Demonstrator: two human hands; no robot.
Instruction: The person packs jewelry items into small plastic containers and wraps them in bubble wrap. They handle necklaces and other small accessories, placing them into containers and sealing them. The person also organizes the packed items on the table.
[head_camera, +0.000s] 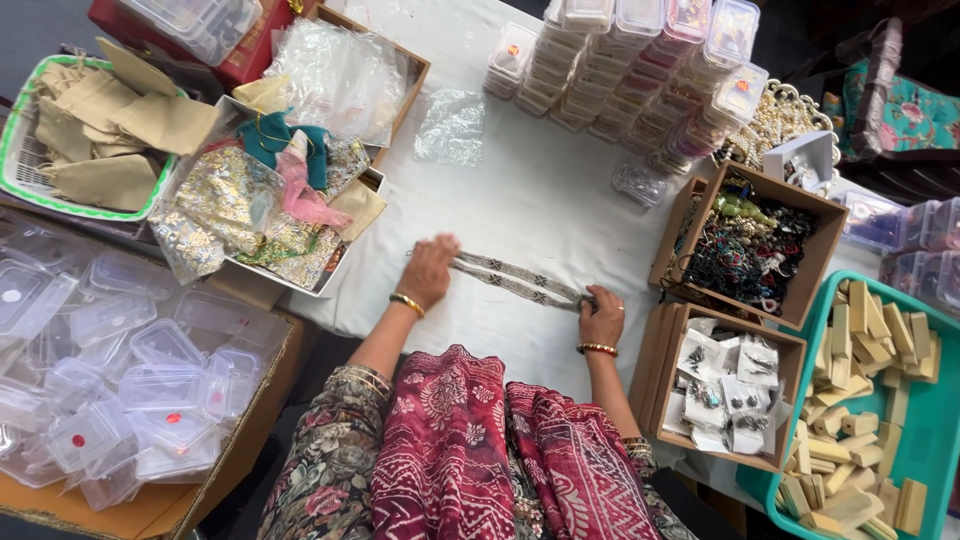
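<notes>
A long patterned black-and-white woven band (515, 277) lies stretched across the white tablecloth (540, 190). My left hand (430, 268), with a gold bangle at the wrist, presses flat on the band's left end. Over at the band's right end, my right hand (603, 316), wearing a beaded bracelet, pinches the folded strips together. The band runs doubled between the two hands.
Cardboard boxes of bead jewellery (752, 240) and carded earrings (725, 385) sit right. A teal tray of wooden blocks (865, 400) is far right. Stacked clear plastic boxes (640, 70) stand at the back. Fabric pouches (270, 200), a basket of burlap bags (95, 130) and clear lidded boxes (130, 370) lie left.
</notes>
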